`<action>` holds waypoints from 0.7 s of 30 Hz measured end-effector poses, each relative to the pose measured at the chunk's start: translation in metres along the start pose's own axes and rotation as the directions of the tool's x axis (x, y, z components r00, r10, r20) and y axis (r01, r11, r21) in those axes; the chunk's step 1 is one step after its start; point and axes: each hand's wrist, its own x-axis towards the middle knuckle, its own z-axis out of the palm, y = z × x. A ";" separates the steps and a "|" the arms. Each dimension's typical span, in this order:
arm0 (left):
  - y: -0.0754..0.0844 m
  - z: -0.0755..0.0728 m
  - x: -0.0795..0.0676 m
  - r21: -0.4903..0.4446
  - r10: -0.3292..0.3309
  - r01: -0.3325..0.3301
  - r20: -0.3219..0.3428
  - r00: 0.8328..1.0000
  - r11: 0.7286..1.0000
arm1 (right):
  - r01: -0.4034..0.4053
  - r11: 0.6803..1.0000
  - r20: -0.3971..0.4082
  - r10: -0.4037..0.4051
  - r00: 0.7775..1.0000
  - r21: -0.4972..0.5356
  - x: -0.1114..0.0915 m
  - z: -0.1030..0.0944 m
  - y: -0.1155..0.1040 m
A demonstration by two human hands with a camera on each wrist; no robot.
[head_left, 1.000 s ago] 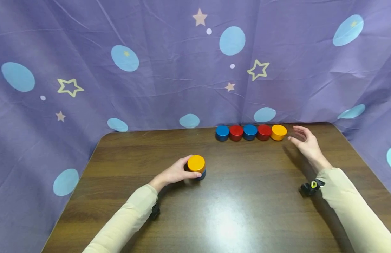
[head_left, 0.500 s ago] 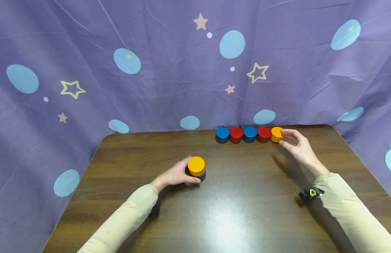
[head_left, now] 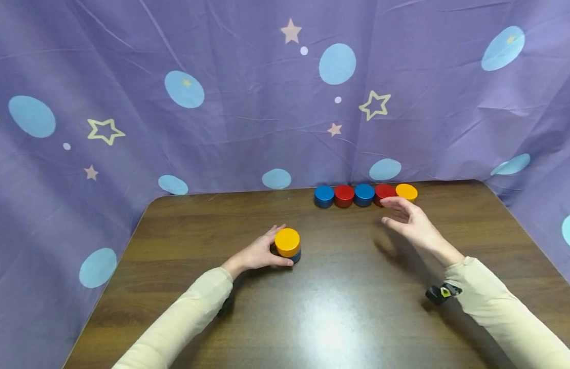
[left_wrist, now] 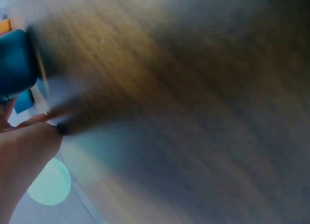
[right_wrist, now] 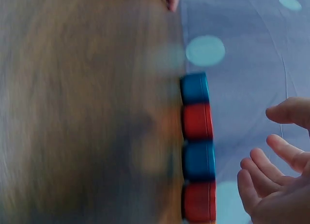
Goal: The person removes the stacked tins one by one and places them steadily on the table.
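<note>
In the head view, my left hand (head_left: 258,253) has its thumb in front of and its fingers behind a short stack, a yellow-orange round tin (head_left: 287,241) on top of a blue one (head_left: 295,256). The thumb lies along the front of the lower blue tin. Its dark blue side also shows large at the left wrist view's edge (left_wrist: 17,64). My right hand (head_left: 416,228) holds nothing. Its fingers are loosely bent, in front of the right end of a tin row, overlapping a red tin (head_left: 383,191) and partly hiding a yellow-orange tin (head_left: 406,191).
Farther left in the row stand a blue tin (head_left: 364,195), a red tin (head_left: 344,196) and another blue tin (head_left: 324,196), side by side along the back edge of the brown wooden table (head_left: 197,220). A purple patterned curtain (head_left: 248,118) hangs behind.
My right hand has moved left from beside the yellow-orange end tin to in front of the row. The left thumb has slid lower on the stack, which stays in place.
</note>
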 end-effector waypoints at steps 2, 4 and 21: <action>0.001 0.000 0.001 0.001 0.001 -0.001 0.005 1.000 1.000 | 0.001 0.999 0.029 0.000 1.000 -0.040 -0.001 0.007 -0.003; 0.003 0.000 0.001 0.000 0.001 -0.001 0.006 1.000 1.000 | 0.021 0.997 0.054 -0.017 0.998 -0.077 -0.001 0.014 -0.006; 0.005 -0.002 0.002 0.061 -0.036 0.035 0.013 0.999 0.998 | 0.209 0.969 0.231 -0.174 0.957 -0.133 -0.006 0.071 -0.027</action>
